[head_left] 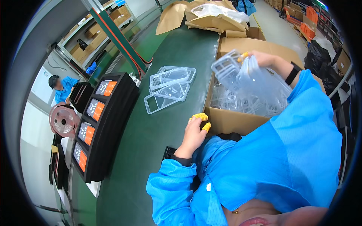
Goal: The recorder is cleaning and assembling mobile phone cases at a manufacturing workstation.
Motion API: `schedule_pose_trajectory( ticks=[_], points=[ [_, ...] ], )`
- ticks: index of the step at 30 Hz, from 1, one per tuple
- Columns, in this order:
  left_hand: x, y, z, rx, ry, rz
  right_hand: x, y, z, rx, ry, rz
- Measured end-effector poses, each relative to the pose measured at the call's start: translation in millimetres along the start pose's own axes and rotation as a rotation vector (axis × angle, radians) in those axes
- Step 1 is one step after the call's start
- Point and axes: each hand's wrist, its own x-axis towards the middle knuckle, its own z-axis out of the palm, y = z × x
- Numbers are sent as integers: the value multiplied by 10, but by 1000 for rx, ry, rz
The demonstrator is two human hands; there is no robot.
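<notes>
My right hand (260,59), with yellow finger cots, is closed on clear phone cases (227,67) above an open cardboard box (235,119). Blurred clear plastic (260,83) hangs below that hand; I cannot tell whether it is a bag or more cases. Inside the box lie many clear pieces (241,105) in a jumble. My left hand (194,135) is empty, fingers apart, by the box's near left corner at the bench edge. It also wears yellow finger cots. Several clear phone cases (167,98) overlap on the green bench (147,139), left of the box.
A black stepped rack (109,124) holding several grey and orange packs stands along the bench's left side. Brown paper and plastic wrap (217,15) lie at the far end. Beyond the rack are a pink fan (64,119) and a person in blue (66,87). Black bags (318,56) stand at right.
</notes>
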Motion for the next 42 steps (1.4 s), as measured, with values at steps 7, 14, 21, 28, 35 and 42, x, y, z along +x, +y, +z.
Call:
schedule_pose_trajectory(
  ticks=[7, 14, 21, 28, 35, 42],
  points=[
    [12, 53, -1, -24, 19, -17, 119, 177, 33, 3, 158, 77],
    [34, 52, -8, -62, 30, -36, 476, 24, -167, -206, 217, 37],
    [27, 69, -18, -111, 16, -73, 1291, -639, -289, -130, 144, -163],
    [15, 78, -24, -58, 7, -53, 2581, -1035, 325, -312, -10, -64],
    [-7, 64, -81, -83, -46, -79, 3175, -986, 1031, -694, 88, -129],
    [3, 79, -101, -65, -114, -30, 3442, -764, 1184, -596, 147, -73]
  ],
)
